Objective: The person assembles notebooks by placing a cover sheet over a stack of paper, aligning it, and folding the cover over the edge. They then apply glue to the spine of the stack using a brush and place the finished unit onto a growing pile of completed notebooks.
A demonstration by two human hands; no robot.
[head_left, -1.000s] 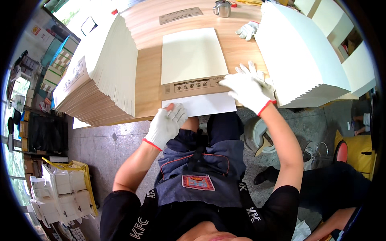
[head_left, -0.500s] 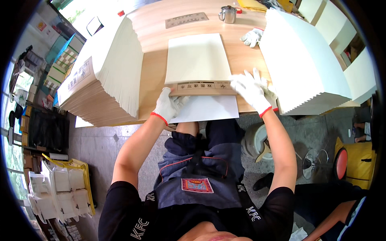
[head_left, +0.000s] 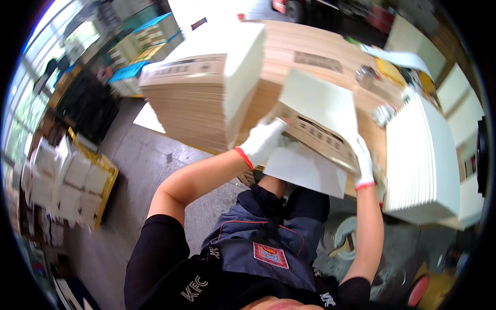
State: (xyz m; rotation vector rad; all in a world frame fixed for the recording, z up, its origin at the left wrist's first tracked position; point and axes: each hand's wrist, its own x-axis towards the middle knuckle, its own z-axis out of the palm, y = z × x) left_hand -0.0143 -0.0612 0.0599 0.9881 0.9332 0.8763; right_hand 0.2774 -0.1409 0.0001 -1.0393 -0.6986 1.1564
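Both hands wear white gloves with red cuffs. My left hand grips the near left corner of a cream paper pad, its thumb over the brown printed strip along the pad's near edge. At the near right corner of that pad, my right hand is closed on the side. The pad lies at a slant, its near edge apparently raised above the table. Beneath it a loose white sheet juts past the table's front edge. The undersides of both hands' grips are hidden.
A tall stack of brown-covered pads stands left, another stack of white pads right. Farther back are a printed brown strip, a metal cup and a spare glove. A bucket sits under the table, a loaded cart at left.
The view has turned, so the table appears rotated. My right hand, loosely spread at the pad's right corner before, now grips that side. The pad has tilted; my left hand stays at its left corner.
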